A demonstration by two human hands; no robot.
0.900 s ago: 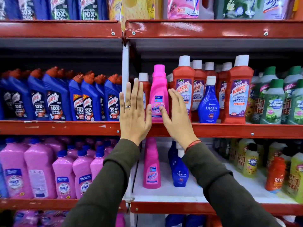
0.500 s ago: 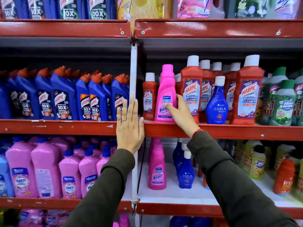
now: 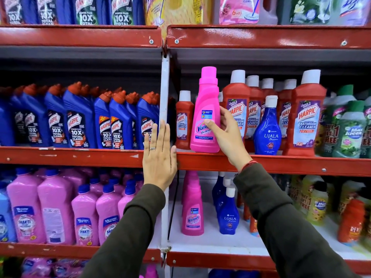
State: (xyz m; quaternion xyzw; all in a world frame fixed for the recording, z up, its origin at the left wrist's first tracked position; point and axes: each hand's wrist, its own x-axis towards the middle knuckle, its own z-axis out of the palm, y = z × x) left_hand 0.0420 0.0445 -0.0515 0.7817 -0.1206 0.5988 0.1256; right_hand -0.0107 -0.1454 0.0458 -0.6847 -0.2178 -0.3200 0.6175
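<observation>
Our right hand (image 3: 225, 137) grasps the upright pink bottle (image 3: 205, 101) from its right, at the front edge of the red shelf (image 3: 291, 164); our left hand (image 3: 159, 159), flat and empty, hovers just left

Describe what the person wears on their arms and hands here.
Both arms are in dark olive-green long sleeves, the left sleeve and the right sleeve alike. The left hand wears a thin silvery ring on one finger. The right hand has a red thread band at its wrist. No gloves.
</observation>
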